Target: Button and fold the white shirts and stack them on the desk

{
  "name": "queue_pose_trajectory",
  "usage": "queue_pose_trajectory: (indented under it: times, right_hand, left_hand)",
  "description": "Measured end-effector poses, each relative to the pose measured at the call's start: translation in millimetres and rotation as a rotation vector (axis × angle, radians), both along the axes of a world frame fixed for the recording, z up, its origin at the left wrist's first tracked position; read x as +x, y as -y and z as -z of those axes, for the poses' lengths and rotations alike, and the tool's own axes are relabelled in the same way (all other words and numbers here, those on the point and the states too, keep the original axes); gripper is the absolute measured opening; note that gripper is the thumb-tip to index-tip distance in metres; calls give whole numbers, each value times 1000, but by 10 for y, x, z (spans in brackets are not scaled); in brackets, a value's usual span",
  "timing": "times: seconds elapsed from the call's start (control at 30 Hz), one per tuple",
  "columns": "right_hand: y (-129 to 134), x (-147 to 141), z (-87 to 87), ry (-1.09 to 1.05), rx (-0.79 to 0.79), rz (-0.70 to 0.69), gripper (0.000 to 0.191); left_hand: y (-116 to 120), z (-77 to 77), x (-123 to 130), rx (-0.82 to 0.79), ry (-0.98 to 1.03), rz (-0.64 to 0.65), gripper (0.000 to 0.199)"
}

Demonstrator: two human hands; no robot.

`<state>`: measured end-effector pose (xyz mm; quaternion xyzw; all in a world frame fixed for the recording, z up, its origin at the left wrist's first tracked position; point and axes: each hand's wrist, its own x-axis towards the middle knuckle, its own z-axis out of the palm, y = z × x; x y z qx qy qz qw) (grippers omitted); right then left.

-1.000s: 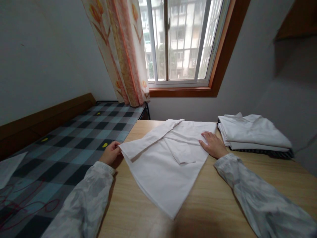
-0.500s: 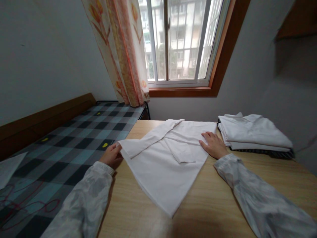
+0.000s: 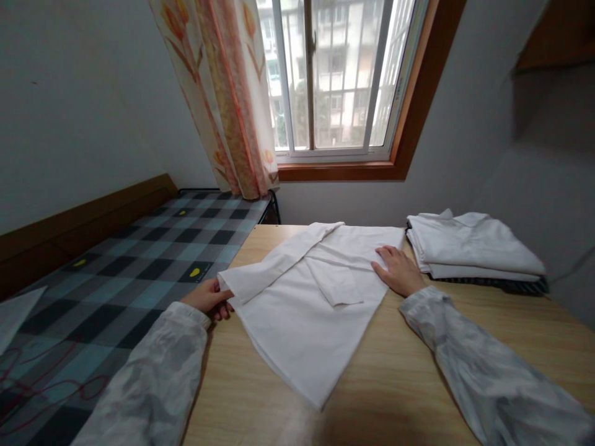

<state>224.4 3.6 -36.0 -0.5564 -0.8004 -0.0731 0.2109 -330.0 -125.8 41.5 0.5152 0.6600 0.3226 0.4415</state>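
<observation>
A white garment [image 3: 307, 316] lies partly folded on the wooden table, one corner pointing toward me and a sleeve-like strip lying across its middle. At its left corner my left hand [image 3: 210, 298] is closed on the white cloth, thumb on the near side and some fingers hidden beneath. My right hand [image 3: 398, 270] rests flat on the garment's right edge, fingers apart and holding nothing.
To the right on the table [image 3: 400, 371] sits a stack of folded white clothes [image 3: 474, 244] over dark striped cloth. Left of the table is a bed [image 3: 153, 272] with a checked cover, red cord [image 3: 56, 387] and a paper sheet [image 3: 18, 316]. A curtained window [image 3: 344, 80] stands behind.
My left hand has turned and shifted slightly down at the garment's left corner, and that corner has moved a little left and down. My right hand keeps its place on the cloth.
</observation>
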Motion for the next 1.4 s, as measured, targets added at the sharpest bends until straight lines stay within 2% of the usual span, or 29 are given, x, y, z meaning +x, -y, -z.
queue_pose_trajectory:
  times: [0.13, 0.23, 0.33, 0.4, 0.47, 0.5, 0.57, 0.63, 0.7, 0.77, 0.87, 0.93, 1.07, 1.17, 1.27, 1.4]
  right_hand:
    - [59, -47, -64, 24, 4, 0, 44]
    - [135, -104, -151, 36, 2, 35, 42]
    - [207, -150, -234, 49, -5, 43, 43]
    - [242, -163, -275, 57, -11, 32, 43]
    - [266, -158, -303, 57, -19, 18, 42]
    - [273, -150, -311, 54, -23, 12, 41]
    - [272, -123, -318, 40, -33, 3, 40]
    - [240, -84, -309, 13, -47, -15, 38]
    - [161, -38, -282, -23, -57, -33, 35]
    - [32, 5, -235, -58, -57, -49, 33]
    - [-222, 49, -138, -137, -52, -9, 34]
    - [-394, 65, -74, -228, -53, 74, 37]
    - [-642, 108, 5, -464, -31, 175, 29]
    - [-696, 138, 21, -629, -51, 144, 37]
    - [-616, 131, 23, -705, -71, 69, 44]
    - [-311, 121, 22, -716, -73, -55, 44]
  left_hand:
    - [13, -20, -113, -230, -85, 21, 47]
    - [14, -49, -271, -214, -210, -19, 38]
    - [13, -140, -363, -119, -515, -108, 35]
    - [23, -233, -300, 16, -768, -227, 35]
    - [28, -319, -127, 276, -924, -341, 33]
    - [21, -347, -14, 444, -944, -322, 32]
    - [-22, -350, 214, 705, -953, -159, 30]
    - [-94, -267, 383, 800, -954, 46, 38]
    - [-167, -108, 458, 757, -978, 200, 53]
    - [-205, 85, 451, 649, -1015, 297, 68]
    - [-178, 316, 361, 503, -1050, 348, 77]
    - [-133, 379, 297, 447, -1065, 340, 80]
    - [-100, 330, 214, 412, -1022, 291, 71]
    - [-137, 257, 164, 460, -919, 146, 60]
    - [-161, 209, 99, 488, -944, -36, 56]
    - [-128, 138, -6, 454, -952, -93, 68]
